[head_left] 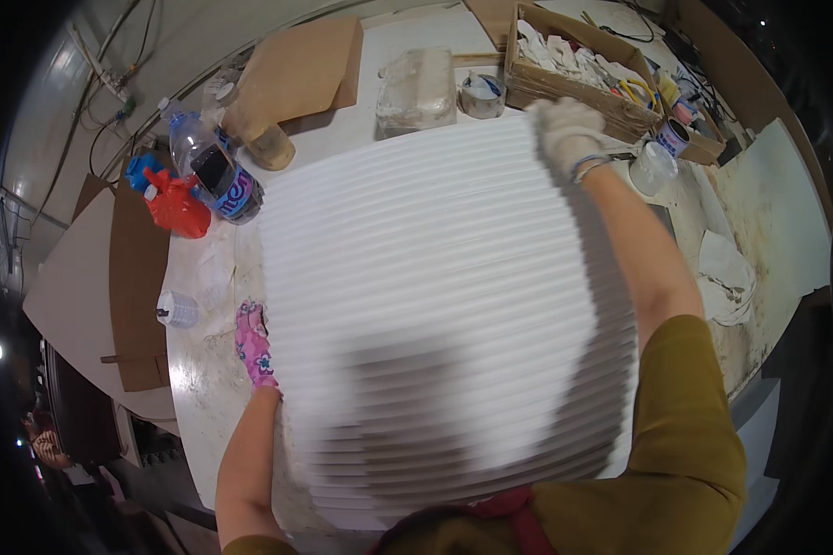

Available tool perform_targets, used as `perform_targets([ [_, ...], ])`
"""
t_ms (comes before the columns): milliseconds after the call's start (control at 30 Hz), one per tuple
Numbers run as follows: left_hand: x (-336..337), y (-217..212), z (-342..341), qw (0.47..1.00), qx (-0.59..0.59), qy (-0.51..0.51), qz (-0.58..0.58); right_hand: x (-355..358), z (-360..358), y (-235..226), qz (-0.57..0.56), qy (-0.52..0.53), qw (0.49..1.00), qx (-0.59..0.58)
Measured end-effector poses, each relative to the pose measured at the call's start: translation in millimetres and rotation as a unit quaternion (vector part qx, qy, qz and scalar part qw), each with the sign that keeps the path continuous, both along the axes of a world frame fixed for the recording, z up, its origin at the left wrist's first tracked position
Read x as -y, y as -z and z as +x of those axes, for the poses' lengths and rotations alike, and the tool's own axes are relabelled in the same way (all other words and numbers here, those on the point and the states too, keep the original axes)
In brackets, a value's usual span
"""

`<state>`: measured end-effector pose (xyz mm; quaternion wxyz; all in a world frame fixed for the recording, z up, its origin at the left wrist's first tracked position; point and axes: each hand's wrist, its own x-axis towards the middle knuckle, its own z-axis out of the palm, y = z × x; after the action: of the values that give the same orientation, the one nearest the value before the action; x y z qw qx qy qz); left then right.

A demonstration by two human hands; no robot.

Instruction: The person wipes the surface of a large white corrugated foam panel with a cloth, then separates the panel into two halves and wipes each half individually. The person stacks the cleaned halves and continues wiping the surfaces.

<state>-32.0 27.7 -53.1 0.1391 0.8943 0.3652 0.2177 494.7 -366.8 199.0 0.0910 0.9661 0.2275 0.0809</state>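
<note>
A large white ribbed panel [426, 250], slightly smeared by motion, covers the middle of the worktable [199, 370]. My right hand [572, 134], in a whitish glove, is at its far right corner, with the fingers bent over the edge. At the left edge, my left hand [254, 344] wears a pink flowered glove and rests against the panel's side. Its fingers are partly hidden, so their grip does not show. Dark shadows fall across the panel's near part and right side.
Behind the panel stand a wrapped block [416, 91], a tape roll [481, 95] and a cardboard box [574, 91] of gloves. Left are a large water bottle [215, 171], a red bag [178, 208] and a small plastic cup [178, 310]. Right are a clear container [653, 168] and white cloth [727, 282].
</note>
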Motion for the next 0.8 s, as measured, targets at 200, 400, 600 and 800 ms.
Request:
perform_targets([
  [200,2,-10,9,1.000,0.006,-0.003,-0.003,-32,-22,16,0.084,-0.189,0.977,0.051],
  [400,9,-8,13,1.000,0.008,-0.014,-0.003,6,11,16,0.061,-0.012,0.998,0.008],
  [600,9,-6,8,1.000,0.011,-0.019,-0.006,91,68,20,0.071,0.047,0.995,0.051],
  [800,12,-8,11,1.000,0.008,-0.017,-0.009,71,57,29,0.016,0.029,0.999,0.035],
])
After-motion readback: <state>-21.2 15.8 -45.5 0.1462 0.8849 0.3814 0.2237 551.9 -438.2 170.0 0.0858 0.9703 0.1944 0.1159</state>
